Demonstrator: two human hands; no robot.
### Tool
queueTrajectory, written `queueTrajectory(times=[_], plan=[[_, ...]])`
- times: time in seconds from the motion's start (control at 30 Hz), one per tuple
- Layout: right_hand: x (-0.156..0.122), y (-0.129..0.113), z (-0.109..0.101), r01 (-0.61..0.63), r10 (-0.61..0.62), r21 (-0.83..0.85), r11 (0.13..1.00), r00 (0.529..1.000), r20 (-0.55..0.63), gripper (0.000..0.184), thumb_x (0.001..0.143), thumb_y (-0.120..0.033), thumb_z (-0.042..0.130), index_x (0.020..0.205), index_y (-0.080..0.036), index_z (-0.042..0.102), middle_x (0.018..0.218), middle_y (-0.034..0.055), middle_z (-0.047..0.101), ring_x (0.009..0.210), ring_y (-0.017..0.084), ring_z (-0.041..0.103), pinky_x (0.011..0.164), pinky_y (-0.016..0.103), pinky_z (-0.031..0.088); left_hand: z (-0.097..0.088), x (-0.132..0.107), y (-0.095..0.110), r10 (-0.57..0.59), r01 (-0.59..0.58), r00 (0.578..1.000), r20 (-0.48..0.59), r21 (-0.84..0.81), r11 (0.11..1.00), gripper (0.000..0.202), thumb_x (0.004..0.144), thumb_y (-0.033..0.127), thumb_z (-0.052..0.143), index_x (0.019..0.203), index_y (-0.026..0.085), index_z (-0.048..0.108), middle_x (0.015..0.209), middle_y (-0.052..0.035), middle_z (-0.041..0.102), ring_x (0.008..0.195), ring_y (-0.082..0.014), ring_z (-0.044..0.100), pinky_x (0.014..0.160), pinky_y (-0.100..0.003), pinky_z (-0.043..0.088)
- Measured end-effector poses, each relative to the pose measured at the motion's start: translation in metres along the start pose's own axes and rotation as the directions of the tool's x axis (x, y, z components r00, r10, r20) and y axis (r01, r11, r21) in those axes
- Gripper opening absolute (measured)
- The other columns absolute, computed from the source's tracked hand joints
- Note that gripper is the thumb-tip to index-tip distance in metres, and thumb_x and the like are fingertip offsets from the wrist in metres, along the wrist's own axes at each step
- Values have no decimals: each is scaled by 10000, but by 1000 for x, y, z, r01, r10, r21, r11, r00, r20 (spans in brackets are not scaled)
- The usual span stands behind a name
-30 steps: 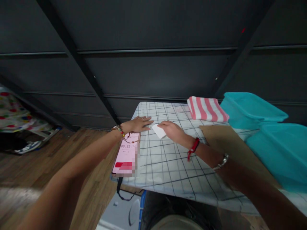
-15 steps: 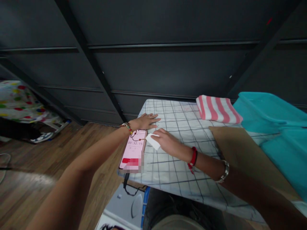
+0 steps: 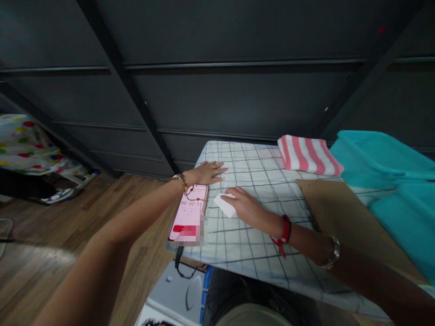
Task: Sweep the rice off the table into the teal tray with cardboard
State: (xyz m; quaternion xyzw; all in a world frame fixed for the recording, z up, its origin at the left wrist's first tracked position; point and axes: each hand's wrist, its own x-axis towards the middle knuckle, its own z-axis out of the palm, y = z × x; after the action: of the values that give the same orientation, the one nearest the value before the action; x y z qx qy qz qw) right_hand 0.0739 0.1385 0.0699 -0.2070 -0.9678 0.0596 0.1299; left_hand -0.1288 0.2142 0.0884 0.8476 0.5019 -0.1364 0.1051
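Observation:
My left hand (image 3: 206,173) lies flat on the checked tablecloth (image 3: 248,158) with its fingers spread, near the table's left corner. Below its wrist rests a phone (image 3: 190,213) whose pink screen reads 00:32:15; a beaded cord from the bracelet hangs over it. My right hand (image 3: 243,206), fingers closed, presses a small white pad (image 3: 224,206) against the cloth just right of the phone. Whether this pad is a sponge or folded tissue I cannot tell.
A folded pink-and-white striped towel (image 3: 309,155) lies toward the back right. Beside it stand turquoise plastic bins (image 3: 380,151), with a brown cardboard sheet (image 3: 350,222) in front. A dark panelled wall (image 3: 231,99) rises behind the table. A grey box (image 3: 180,285) sits below the front edge.
My right hand has slid a short way right and slightly toward me with the white pad, away from the phone. My left hand stays in place.

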Motion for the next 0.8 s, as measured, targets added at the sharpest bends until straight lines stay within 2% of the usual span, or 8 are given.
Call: queueTrajectory(times=[0.17, 0.27, 0.33, 0.47, 0.57, 0.67, 0.73, 0.8], plan=[[2, -48, 11, 88, -83, -80, 993, 994, 69, 153, 877, -103, 470, 933, -97, 612, 902, 108, 596, 888, 215, 501, 732, 335, 471, -5, -4, 4, -1, 0, 1000, 15, 14, 1000, 567, 930, 492, 248, 1444, 257, 195, 1550, -60, 109, 1409, -253, 113, 1108, -456, 107], [-23, -65, 1, 356, -358, 41, 934, 928, 104, 149, 910, -163, 461, 889, -145, 607, 871, 48, 597, 876, 178, 497, 755, 293, 463, -5, -3, 5, -1, 1, 1000, 23, 15, 1000, 571, 930, 489, 252, 1445, 249, 195, 1550, -66, 105, 1408, -267, 111, 1106, -460, 117], [-36, -53, -7, 426, -440, 140, 894, 894, 90, 177, 924, -162, 435, 894, -155, 609, 900, 37, 605, 899, 155, 501, 773, 257, 459, -5, -3, 4, 2, -2, 1000, 22, 15, 1000, 571, 931, 486, 253, 1446, 248, 192, 1549, -68, 105, 1408, -270, 113, 1106, -460, 119], [-39, -10, -8, 189, -183, 154, 970, 982, -52, 304, 887, -25, 375, 1090, -104, 587, 1099, 104, 600, 1070, 169, 479, 905, 301, 444, -5, -3, 4, 9, -9, 1000, 15, 16, 1000, 570, 928, 490, 259, 1443, 253, 203, 1548, -70, 111, 1406, -274, 118, 1107, -464, 114], [-32, -4, 1, 39, -32, 99, 994, 997, -63, 363, 837, 27, 368, 1109, -81, 584, 1196, 146, 564, 1122, 194, 465, 958, 369, 426, -4, -4, 5, 5, -5, 1000, 9, 15, 1000, 566, 931, 487, 250, 1444, 253, 201, 1549, -70, 104, 1407, -272, 113, 1109, -456, 112], [-35, -21, 2, 216, -225, 194, 957, 974, 24, 283, 855, -18, 413, 1035, -95, 617, 1161, 119, 599, 1081, 174, 496, 946, 317, 436, -2, -3, 3, 0, 0, 1000, 11, 12, 1000, 558, 936, 468, 251, 1446, 247, 197, 1551, -68, 90, 1410, -265, 96, 1113, -442, 101], [-39, -30, -5, 393, -424, 292, 872, 905, 48, 242, 892, -73, 417, 998, -106, 632, 1112, 93, 630, 1046, 152, 516, 922, 264, 443, -1, -2, 2, 0, 0, 1000, 17, 7, 1000, 559, 935, 469, 263, 1446, 254, 194, 1552, -62, 87, 1411, -262, 92, 1114, -439, 97], [-40, -31, -12, 427, -456, 318, 846, 890, 18, 264, 908, -73, 389, 1015, -113, 627, 1097, 83, 639, 1045, 141, 519, 915, 256, 444, -1, -1, 0, -2, 2, 1000, 23, 1, 1000, 563, 931, 479, 270, 1446, 263, 191, 1553, -59, 86, 1410, -263, 94, 1113, -447, 95]])
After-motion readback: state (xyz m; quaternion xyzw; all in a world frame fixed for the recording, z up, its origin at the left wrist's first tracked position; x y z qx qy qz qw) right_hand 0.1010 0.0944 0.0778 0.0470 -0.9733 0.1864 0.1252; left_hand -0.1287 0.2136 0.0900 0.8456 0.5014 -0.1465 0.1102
